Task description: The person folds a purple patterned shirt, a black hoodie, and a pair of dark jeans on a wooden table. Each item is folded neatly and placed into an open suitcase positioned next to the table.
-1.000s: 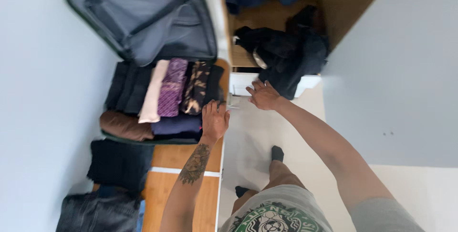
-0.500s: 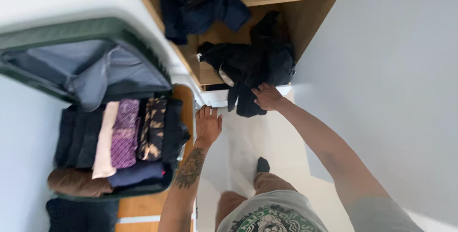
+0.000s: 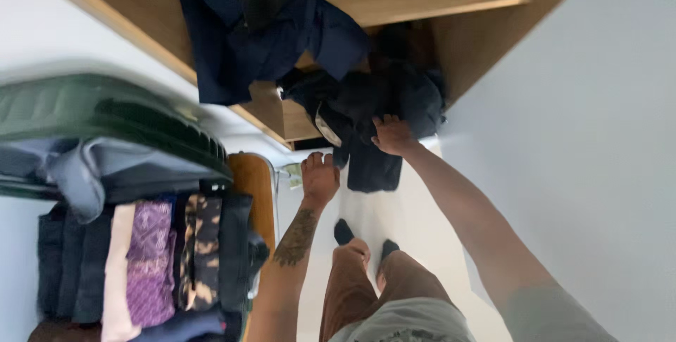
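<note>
While the right hand (image 3: 391, 136) presses the dark garment (image 3: 373, 103), left fingers (image 3: 318, 162) reach just below.

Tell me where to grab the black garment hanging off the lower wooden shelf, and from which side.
Probably best to take the bunched upper part of the black garment, where it heaps on the lower shelf, coming from the open front. The right hand already rests there. The flap hanging below the edge is loose and would likely just slide. The left hand could support that flap from beneath.
</note>
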